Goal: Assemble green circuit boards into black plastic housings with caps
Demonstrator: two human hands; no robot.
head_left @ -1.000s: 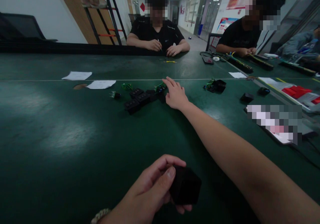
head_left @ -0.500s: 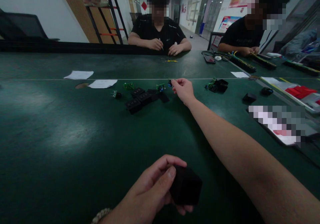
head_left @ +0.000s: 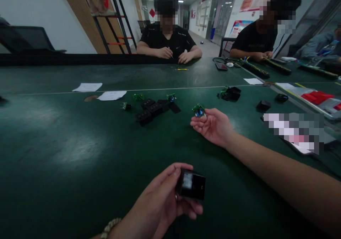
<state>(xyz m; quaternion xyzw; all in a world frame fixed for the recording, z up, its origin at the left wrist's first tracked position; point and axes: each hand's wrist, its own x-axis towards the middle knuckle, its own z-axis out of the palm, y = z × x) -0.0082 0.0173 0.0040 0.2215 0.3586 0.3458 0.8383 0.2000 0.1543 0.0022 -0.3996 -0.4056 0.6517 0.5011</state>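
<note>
Near the front of the green table, my left hand [head_left: 162, 192] is closed around a small black plastic case [head_left: 192, 185], thumb along its side. A glossy face of the case is turned up toward me. Farther out, my right hand [head_left: 214, 127] pinches a green circuit board [head_left: 198, 111] with blue parts on it, held above the tabletop with the palm turned up. Left of that hand lie several black case pieces [head_left: 154, 108] in a cluster. Another circuit board [head_left: 171, 97] rests behind them, and a further board [head_left: 138, 97] lies to their left.
Black parts with a green board [head_left: 231, 93] lie right of centre. A black box [head_left: 263, 105] and a flat device [head_left: 293, 134], partly blurred out, are at the right. White papers [head_left: 112, 95] lie at left. Two people [head_left: 167, 36] sit across the table; another shows at far right.
My right hand has drawn back toward me with the circuit board and turned palm up. My left hand has tilted the black case, so its glossy face now shows.
</note>
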